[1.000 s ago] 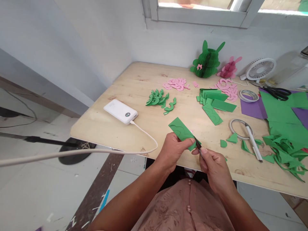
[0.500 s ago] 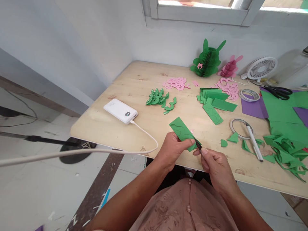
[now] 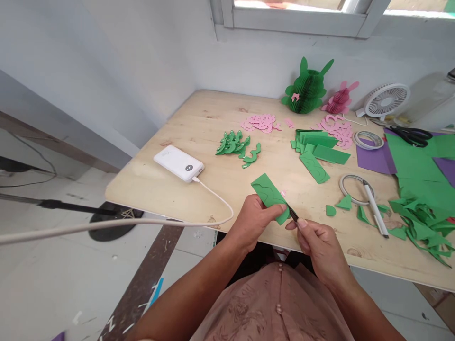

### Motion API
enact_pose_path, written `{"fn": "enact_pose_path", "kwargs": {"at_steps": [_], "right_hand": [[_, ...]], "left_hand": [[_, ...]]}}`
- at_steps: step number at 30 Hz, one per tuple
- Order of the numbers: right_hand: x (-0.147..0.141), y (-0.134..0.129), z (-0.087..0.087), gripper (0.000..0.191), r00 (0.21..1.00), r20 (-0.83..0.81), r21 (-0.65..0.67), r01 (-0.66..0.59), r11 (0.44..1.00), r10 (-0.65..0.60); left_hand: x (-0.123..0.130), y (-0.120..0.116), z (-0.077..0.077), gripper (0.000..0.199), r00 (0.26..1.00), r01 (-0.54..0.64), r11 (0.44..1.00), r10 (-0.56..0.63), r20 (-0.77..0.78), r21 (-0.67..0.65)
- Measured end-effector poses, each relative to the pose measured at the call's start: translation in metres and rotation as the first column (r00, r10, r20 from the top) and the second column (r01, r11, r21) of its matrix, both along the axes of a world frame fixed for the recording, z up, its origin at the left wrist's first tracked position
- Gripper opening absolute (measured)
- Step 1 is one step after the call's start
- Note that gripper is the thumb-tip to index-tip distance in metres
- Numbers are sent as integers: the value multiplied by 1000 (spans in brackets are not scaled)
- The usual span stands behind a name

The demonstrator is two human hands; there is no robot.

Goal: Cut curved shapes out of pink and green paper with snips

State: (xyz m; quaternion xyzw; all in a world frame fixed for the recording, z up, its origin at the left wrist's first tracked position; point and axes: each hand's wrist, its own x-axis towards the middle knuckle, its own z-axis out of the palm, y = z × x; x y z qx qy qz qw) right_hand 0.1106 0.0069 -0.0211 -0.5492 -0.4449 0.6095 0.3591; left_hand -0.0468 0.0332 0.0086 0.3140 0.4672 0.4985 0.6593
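Note:
Between thumb and fingers, my left hand [image 3: 256,219] pinches a green paper strip [image 3: 265,188] that carries drawn curved lines. My right hand [image 3: 318,241] is closed on a pair of dark scissors [image 3: 292,213], their handles mostly hidden by the fingers. The blades meet the strip's right edge, close to my left thumb. Past my hands lie cut green curved pieces [image 3: 232,143] in a heap, and one more curved piece [image 3: 251,157] beside them. A marked green strip [image 3: 314,168] rests in front of a stack of green strips [image 3: 318,140].
A white power bank [image 3: 177,163] with a cable lies left. Pink cutouts [image 3: 261,123], a green paper rabbit [image 3: 307,92], a pink one [image 3: 339,98] and a fan [image 3: 387,100] stand behind. Tape [image 3: 368,140], a marker [image 3: 376,210], black scissors [image 3: 412,136] and green scraps [image 3: 424,222] are right.
A small dark-edged sliver of green at the strip's right edge by the blades no longer shows. The scissors and both hands have hardly moved.

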Motion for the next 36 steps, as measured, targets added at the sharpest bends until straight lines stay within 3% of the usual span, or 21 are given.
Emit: {"fn": "enact_pose_path", "kwargs": {"at_steps": [15, 36], "right_hand": [[1, 3, 1, 41, 1000, 6, 10, -20, 1000, 20], [0, 3, 2, 42, 999, 31, 20, -29, 999, 28]], "left_hand": [[-1, 1, 3, 9, 999, 17, 1000, -16, -48, 19], [0, 0, 1, 12, 1000, -9, 1000, 9, -2, -15]]}}
